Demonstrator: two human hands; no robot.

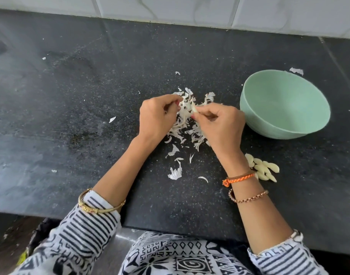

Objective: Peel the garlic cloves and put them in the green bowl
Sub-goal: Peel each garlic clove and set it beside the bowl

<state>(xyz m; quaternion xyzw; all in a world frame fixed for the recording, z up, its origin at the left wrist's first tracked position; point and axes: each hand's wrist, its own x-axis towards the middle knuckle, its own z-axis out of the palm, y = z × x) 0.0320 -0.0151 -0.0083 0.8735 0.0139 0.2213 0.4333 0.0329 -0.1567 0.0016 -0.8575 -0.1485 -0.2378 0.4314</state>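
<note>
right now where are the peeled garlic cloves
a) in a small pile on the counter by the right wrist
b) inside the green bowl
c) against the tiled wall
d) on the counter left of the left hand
a: the peeled garlic cloves lie heaped on the black counter beside the right wrist, while the green bowl shows only its bare inside.
</note>
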